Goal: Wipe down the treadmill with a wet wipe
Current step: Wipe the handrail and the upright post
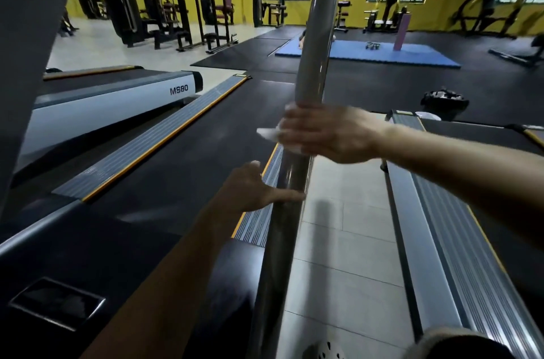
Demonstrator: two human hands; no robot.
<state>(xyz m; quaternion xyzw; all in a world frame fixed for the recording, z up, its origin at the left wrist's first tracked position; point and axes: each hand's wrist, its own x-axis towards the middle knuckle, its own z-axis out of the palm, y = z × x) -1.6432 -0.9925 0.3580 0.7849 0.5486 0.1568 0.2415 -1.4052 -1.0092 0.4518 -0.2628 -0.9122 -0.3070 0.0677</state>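
Head view. Gym hall, yellow walls, weight machines (pixel 132 5) along the far left, a blue mat (pixel 382 54) on dark flooring at the back.

The treadmill (pixel 176 129) fills the left and centre of the frame, its black belt running away from the camera. A grey footplate (pixel 153 135) with an orange edge lies along the belt's left side. A dark console panel (pixel 56 302) sits at bottom left.

A second treadmill (pixel 117 99), marked MS80, stands just beside it on the left. A third treadmill (pixel 441 226) is on the right, across a strip of pale tiled floor (pixel 338 241).

The handrail (pixel 312 49), a thick grey tube, runs up the middle of the frame from the bottom edge to the top.

A black bag (pixel 444 101) sits on the floor at the far right; contents unclear.

The right hand (pixel 323 135) reaches in from the right and is wrapped round the handrail about halfway up. It is motion-blurred, back of hand to the camera, fingers curled over the tube.

The left hand (pixel 253 188) is lower on the rail, loosely spread. One straight finger lies across the tube, the thumb is raised, and it holds nothing.

The wet wipe (pixel 269 133), white and crumpled, is pinned between the right palm and the handrail. One corner sticks out to the left of the fingers.
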